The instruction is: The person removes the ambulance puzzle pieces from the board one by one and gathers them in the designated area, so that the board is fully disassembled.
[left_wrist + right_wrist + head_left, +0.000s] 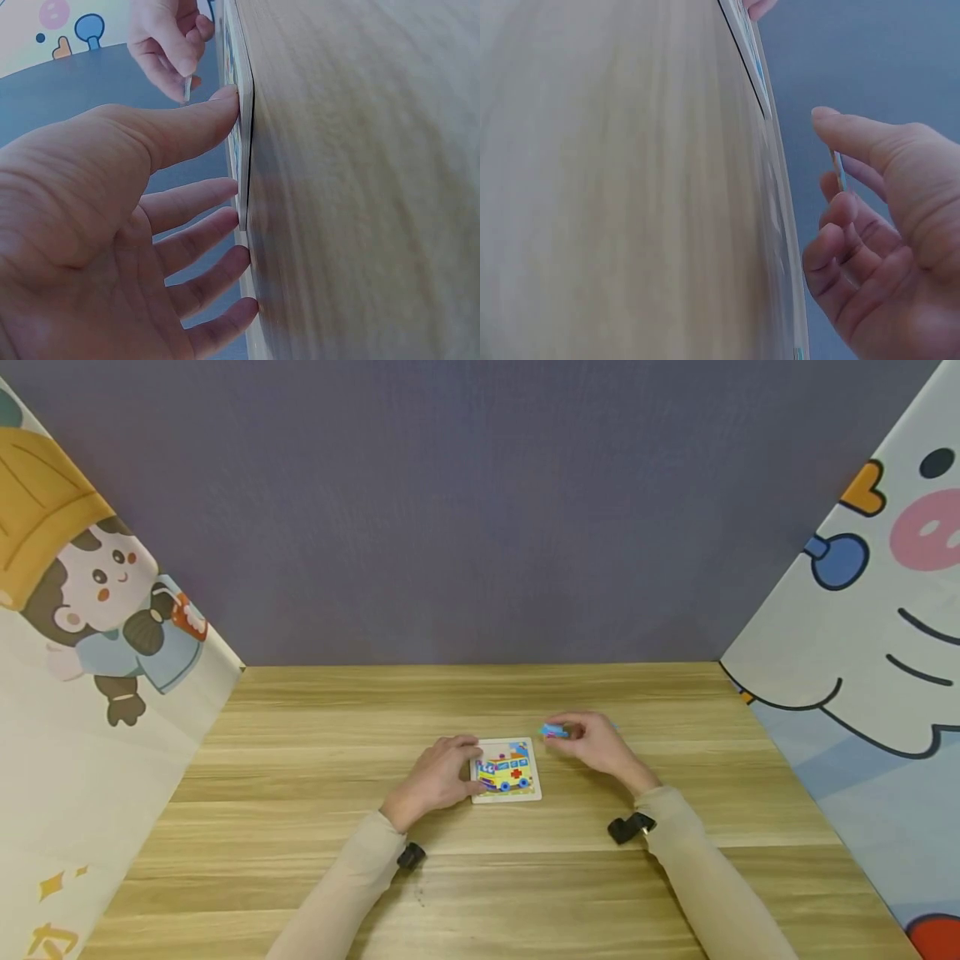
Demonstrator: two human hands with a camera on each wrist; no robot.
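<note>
A small square jigsaw puzzle board (516, 772) lies on the table, showing a yellow ambulance with a red cross and blue wheels. Its upper left part is bare pale board. My left hand (438, 779) rests at its left side, thumb and fingertips touching the edge. The left wrist view shows that thumb (187, 127) over the board's rim and the other fingers spread and nearly straight. Right of the board, my right hand (592, 743) pinches a blue and pink puzzle piece (553, 731) between thumb and fingers. In the right wrist view the piece (839, 169) appears edge-on, above the table.
A bit of blue (617, 727) shows on the table just behind my right hand. The wood-grain table (300, 827) meets a dark grey wall (480, 527) at the back. Cartoon-printed panels (885, 635) stand at both sides.
</note>
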